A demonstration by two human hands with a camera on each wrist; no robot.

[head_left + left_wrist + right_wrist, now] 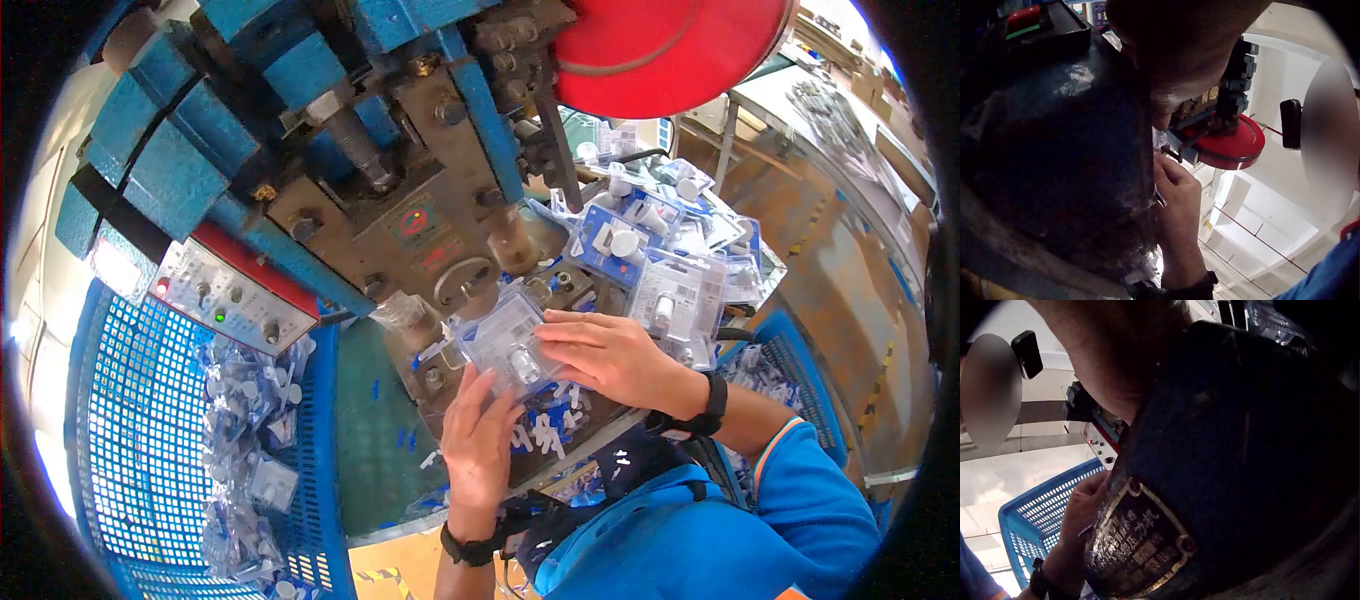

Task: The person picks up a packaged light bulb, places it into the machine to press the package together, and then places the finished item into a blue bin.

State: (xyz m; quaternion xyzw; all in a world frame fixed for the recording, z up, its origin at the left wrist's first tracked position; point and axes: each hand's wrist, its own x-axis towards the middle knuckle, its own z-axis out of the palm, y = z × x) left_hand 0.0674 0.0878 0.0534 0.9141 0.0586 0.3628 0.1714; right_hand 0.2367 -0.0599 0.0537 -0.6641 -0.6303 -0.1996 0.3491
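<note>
Both hands hold a clear blister pack with a printed card and a small white part under its plastic bubble. The pack lies beneath the head of a blue press. My left hand grips its near left edge. My right hand holds the right side, fingers stretched across the top of the card. In the left wrist view the right hand shows beyond a dark machine surface. The right wrist view shows the left hand behind a metal nameplate; the pack is mostly hidden there.
Finished-looking blister packs are heaped right of the press. A blue basket with more packs stands left, another blue basket right. Small white and blue scraps litter the press bed. A control box and red wheel flank the press.
</note>
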